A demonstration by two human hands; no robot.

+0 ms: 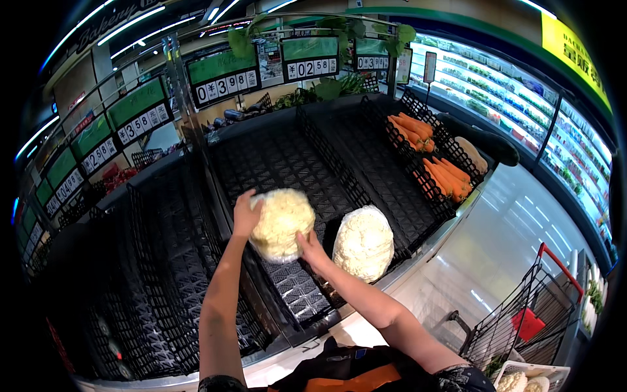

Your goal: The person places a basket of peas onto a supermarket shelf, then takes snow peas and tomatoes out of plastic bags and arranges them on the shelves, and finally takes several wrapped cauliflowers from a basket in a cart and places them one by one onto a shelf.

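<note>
A pale cauliflower (284,223), which looks wrapped in clear plastic, is held between my two hands over the black display rack. My left hand (247,214) presses its left side, and my right hand (312,251) grips its lower right side. The cauliflower is slightly blurred, and I cannot tell whether it touches the rack floor. Just right of my right forearm, a second plastic-wrapped cauliflower (364,242) lies near the front edge. Beneath and beyond my hands runs the black plastic rack floor (264,154).
Carrots (448,179) lie in the right-hand rack section behind a mesh divider (338,157). Price signs (223,76) hang along the back. A wire shopping cart (524,304) stands at right, near a white basket (553,372) holding cauliflowers. A lit refrigerated case (490,83) lines the aisle.
</note>
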